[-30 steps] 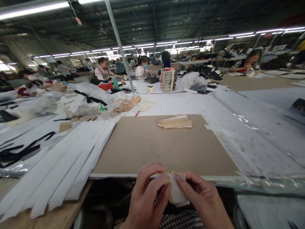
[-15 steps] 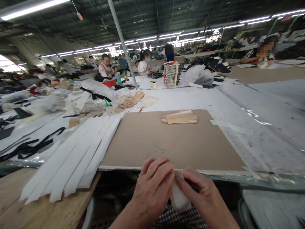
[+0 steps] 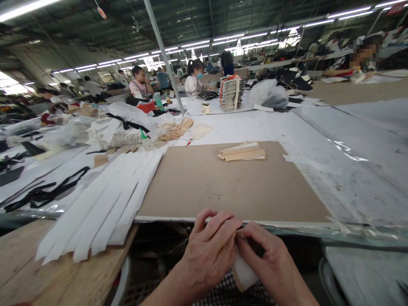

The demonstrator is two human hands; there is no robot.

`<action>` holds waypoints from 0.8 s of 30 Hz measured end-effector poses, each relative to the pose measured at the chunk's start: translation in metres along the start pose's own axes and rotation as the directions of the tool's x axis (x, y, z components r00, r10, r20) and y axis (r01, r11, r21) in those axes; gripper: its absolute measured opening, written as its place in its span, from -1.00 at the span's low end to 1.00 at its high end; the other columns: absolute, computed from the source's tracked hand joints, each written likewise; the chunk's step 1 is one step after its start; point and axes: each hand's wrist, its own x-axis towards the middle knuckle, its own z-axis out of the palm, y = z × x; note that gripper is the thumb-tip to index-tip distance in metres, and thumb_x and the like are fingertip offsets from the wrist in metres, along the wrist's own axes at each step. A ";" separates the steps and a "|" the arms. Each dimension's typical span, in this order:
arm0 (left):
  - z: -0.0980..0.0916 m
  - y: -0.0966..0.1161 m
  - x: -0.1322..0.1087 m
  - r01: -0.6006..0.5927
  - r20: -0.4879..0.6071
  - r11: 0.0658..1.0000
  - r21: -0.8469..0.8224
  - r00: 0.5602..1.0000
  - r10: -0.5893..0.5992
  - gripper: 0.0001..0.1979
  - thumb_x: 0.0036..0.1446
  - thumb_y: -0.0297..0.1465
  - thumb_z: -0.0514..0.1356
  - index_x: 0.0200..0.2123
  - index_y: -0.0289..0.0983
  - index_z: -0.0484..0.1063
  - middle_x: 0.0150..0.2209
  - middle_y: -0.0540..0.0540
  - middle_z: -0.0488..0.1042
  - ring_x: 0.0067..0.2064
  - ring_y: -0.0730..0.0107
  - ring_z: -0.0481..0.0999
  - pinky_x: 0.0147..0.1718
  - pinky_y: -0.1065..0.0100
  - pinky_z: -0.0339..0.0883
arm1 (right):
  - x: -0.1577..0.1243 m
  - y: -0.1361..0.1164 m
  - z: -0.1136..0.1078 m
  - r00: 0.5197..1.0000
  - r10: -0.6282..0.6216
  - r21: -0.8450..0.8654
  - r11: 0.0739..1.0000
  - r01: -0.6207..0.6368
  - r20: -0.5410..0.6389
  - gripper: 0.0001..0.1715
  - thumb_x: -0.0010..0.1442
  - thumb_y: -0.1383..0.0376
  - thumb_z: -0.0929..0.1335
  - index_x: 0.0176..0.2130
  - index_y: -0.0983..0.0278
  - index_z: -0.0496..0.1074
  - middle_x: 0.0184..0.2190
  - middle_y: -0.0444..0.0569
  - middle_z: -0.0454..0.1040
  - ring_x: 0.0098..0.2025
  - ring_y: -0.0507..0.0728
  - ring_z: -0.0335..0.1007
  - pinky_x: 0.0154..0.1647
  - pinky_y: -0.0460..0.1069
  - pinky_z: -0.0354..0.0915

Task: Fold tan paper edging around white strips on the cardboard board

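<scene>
Both hands are together just below the table's front edge, over my lap. My left hand (image 3: 212, 244) is closed round the upper end of a tan strip with white backing (image 3: 245, 268). Thumb and fingers of my right hand (image 3: 263, 250) pinch the same strip near its top. Its lower end hangs down between my wrists, and the part under my fingers is hidden. Beyond my hands lies a brown board (image 3: 223, 182), with a small stack of similar tan strips (image 3: 242, 151) near its far edge.
Long white strips (image 3: 105, 199) fan out at left, overhanging a wooden surface (image 3: 22, 263). Behind them are a green-tipped bottle (image 3: 145, 140), black straps (image 3: 47, 191) and plastic bags. A tied stack of pieces (image 3: 231, 93) and a metal pole (image 3: 165, 59) stand farther back. Several people sit at other tables.
The view has shifted slightly. My hands keep hold of the strip, whose hanging end has swung a little and shows more of its tan edge.
</scene>
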 end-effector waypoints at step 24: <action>0.003 -0.005 -0.006 0.765 0.585 0.021 -0.643 0.509 -0.631 -0.71 0.14 -0.35 0.27 -0.07 -0.29 0.40 -0.29 -0.05 0.45 -0.26 0.42 0.43 -0.25 0.42 0.33 | 0.003 -0.004 0.001 0.982 0.187 0.179 0.967 -0.184 -0.002 -0.62 0.28 0.02 0.26 -0.38 0.21 0.42 -0.40 -0.16 0.44 -0.32 0.06 0.31 -0.29 -0.10 0.17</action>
